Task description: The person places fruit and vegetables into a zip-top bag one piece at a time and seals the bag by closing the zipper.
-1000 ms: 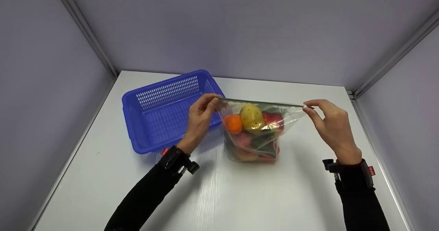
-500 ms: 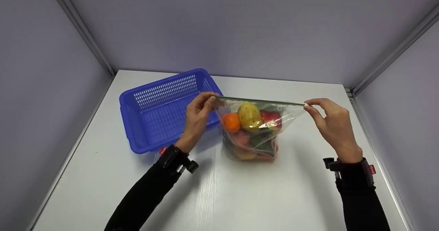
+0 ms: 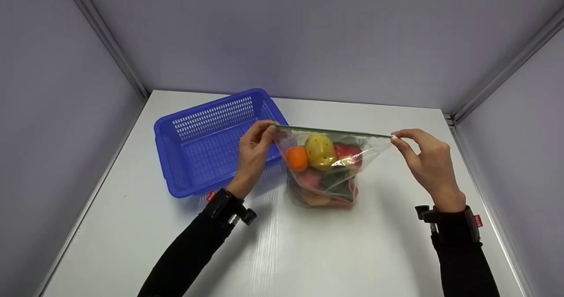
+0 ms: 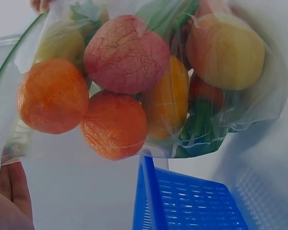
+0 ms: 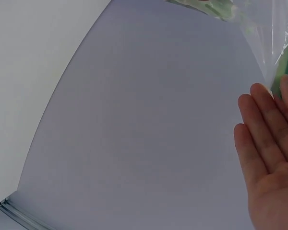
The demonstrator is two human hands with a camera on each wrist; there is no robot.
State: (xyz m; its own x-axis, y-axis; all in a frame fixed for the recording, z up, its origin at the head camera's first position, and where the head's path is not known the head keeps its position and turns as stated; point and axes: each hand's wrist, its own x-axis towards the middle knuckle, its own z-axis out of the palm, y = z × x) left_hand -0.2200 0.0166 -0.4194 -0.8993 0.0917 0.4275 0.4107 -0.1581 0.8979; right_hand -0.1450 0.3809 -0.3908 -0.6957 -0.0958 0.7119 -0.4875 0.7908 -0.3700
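A clear zip bag [image 3: 326,176] with a green closure strip sits on the white table, full of fruit and vegetables. My left hand [image 3: 253,154] pinches the strip's left end, and my right hand [image 3: 429,162] pinches its right end between thumb and forefinger. The strip is stretched straight between them. Through the plastic show an orange fruit [image 3: 296,158], a speckled yellow potato-like piece [image 3: 320,150] and something red [image 3: 348,154]. In the left wrist view a wrinkled pink ball-shaped piece [image 4: 126,54] and a yellowish round fruit [image 4: 225,51] press against the film. Lower contents are partly hidden.
A blue perforated plastic basket [image 3: 164,156] stands at the back left, just behind my left hand and close to the bag. Grey panels [image 3: 282,46] enclose the white table [image 3: 308,253] at the back and both sides.
A short end of the strip showed past my right fingertips a second ago; now it does not. The bag and left hand hold nearly the same place.
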